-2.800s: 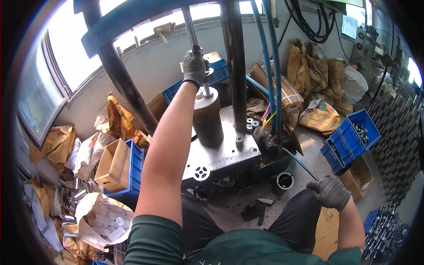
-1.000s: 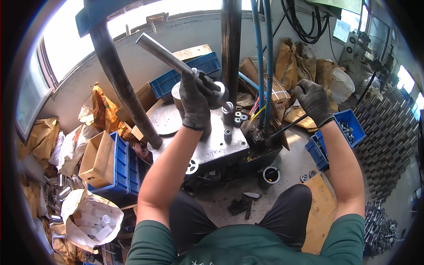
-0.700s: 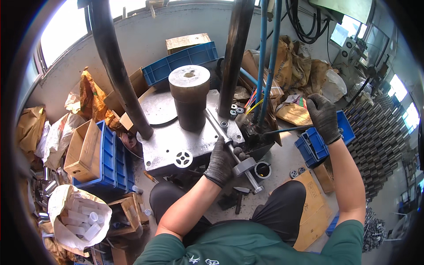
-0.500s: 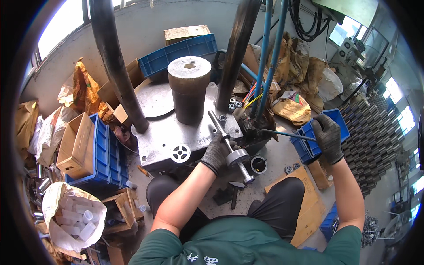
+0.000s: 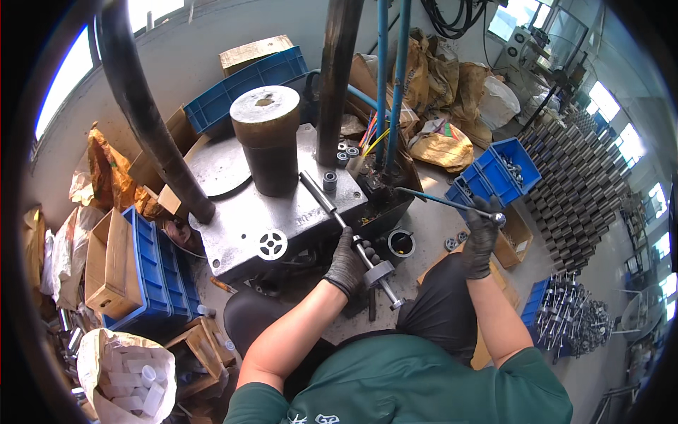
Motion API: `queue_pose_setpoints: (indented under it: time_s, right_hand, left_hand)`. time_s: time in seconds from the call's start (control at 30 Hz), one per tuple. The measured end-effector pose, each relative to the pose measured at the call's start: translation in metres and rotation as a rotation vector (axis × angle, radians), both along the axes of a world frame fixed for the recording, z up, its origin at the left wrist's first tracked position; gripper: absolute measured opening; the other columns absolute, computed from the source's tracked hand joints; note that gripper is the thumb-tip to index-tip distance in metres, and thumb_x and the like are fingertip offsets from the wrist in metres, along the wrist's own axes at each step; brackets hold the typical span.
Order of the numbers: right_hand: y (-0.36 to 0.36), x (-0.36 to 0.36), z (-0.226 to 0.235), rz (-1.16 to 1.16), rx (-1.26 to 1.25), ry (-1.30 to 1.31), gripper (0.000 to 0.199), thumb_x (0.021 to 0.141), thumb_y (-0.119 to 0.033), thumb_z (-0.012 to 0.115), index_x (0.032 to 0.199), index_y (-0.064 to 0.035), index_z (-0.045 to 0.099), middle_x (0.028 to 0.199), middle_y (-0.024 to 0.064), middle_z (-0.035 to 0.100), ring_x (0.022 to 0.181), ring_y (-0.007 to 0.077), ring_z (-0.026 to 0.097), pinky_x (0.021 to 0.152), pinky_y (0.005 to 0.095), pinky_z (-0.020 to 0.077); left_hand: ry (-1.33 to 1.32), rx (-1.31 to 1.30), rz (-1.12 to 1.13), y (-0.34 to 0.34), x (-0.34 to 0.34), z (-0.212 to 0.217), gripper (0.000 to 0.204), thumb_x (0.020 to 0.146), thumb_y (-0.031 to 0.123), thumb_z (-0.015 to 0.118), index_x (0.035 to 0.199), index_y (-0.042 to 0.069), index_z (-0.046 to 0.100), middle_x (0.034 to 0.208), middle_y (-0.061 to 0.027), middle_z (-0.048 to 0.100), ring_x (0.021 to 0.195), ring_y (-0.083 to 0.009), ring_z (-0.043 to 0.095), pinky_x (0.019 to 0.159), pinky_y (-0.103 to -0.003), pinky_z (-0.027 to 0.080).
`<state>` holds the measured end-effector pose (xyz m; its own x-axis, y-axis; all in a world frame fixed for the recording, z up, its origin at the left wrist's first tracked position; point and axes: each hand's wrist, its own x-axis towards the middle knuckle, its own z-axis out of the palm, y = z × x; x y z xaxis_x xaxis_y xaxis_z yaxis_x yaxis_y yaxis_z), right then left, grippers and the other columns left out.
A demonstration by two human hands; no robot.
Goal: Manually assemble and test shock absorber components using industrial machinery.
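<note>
My left hand [image 5: 346, 265], in a dark grey glove, is closed around a long metal shaft [image 5: 387, 288]. The shaft slants, its far end above the press's metal plate [image 5: 300, 226] and its near end over my lap; a thick round collar sits below my fingers. My right hand [image 5: 480, 244], gloved too, has its fingers wrapped round a thin blue lever [image 5: 438, 200] near its end. A shiny round knob [image 5: 499, 219] pokes out past those fingers. On the plate stand a stout steel cylinder [image 5: 265, 141] and a small bearing [image 5: 330, 181]; a spoked disc [image 5: 272, 244] is at its front edge.
Two dark columns [image 5: 340, 85] rise behind the plate. Blue bins [image 5: 505, 169] with metal parts stand right, before stacked steel tubes [image 5: 572, 184]. A ring [image 5: 401, 244] lies on the floor. Left are blue crates [image 5: 159, 265] and a sack [image 5: 92, 367] of plastic sleeves.
The view has swung to the right. My right hand has moved nearer to me and left along the lever, so the knob shows now. My left hand keeps hold of the shaft.
</note>
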<state>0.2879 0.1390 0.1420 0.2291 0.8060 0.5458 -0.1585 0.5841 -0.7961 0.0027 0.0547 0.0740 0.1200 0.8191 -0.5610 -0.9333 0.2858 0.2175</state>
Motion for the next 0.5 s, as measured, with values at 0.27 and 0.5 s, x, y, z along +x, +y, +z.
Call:
queue_pose_setpoints:
  time_s: [0.27, 0.5]
  right_hand:
    - [-0.1, -0.094, -0.153, 0.913, -1.136, 0.193, 0.058, 0.106, -0.064, 0.053, 0.126, -0.0124, 0.071, 0.113, 0.0025, 0.075, 0.102, 0.0114, 0.068, 0.092, 0.0321, 0.0554]
    - [-0.122, -0.092, -0.096, 0.729, -0.889, 0.251, 0.035, 0.107, -0.044, 0.06, 0.109, -0.0124, 0.075, 0.098, -0.0014, 0.074, 0.089, 0.0085, 0.068, 0.08, 0.0277, 0.0559]
  left_hand:
    - [0.349, 0.144, -0.079, -0.038, 0.031, -0.025, 0.051, 0.1, 0.058, 0.065, 0.098, 0.008, 0.065, 0.057, -0.0022, 0.047, 0.052, -0.0206, 0.049, 0.06, -0.04, 0.05]
    - [1.025, 0.815, 0.047, -0.028, 0.023, -0.031, 0.063, 0.103, 0.061, 0.06, 0.121, 0.001, 0.06, 0.097, -0.0092, 0.068, 0.089, -0.018, 0.068, 0.076, -0.037, 0.06]
